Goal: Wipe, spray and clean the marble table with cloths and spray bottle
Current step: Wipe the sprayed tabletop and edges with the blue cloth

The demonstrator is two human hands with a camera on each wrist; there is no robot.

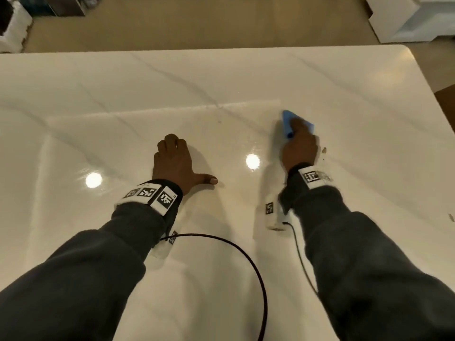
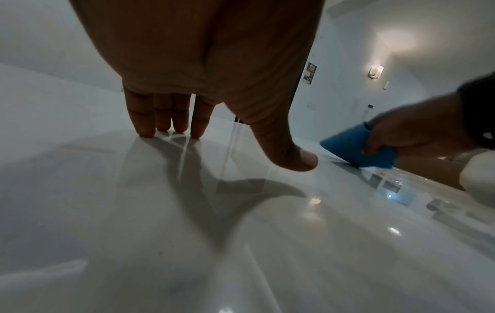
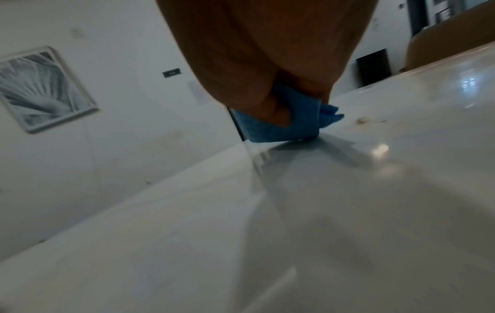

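The white marble table (image 1: 246, 77) fills the head view, glossy with grey veins. My right hand (image 1: 299, 143) grips a folded blue cloth (image 1: 286, 121) and presses it onto the marble right of centre; the right wrist view shows the blue cloth (image 3: 284, 122) bunched under the curled fingers. My left hand (image 1: 176, 158) rests on the marble left of centre, with its fingertips (image 2: 160, 127) touching the surface and the thumb (image 2: 289, 152) spread to the right. The left wrist view shows the blue cloth (image 2: 353, 148) at the right. No spray bottle is in view.
A small brownish spot (image 1: 324, 150) sits just right of my right hand. A black cable (image 1: 246, 252) loops over the near part of the table. The table's far edge (image 1: 197, 50) meets beige floor; its right corner (image 1: 408, 51) is rounded. White furniture (image 1: 413, 18) stands beyond.
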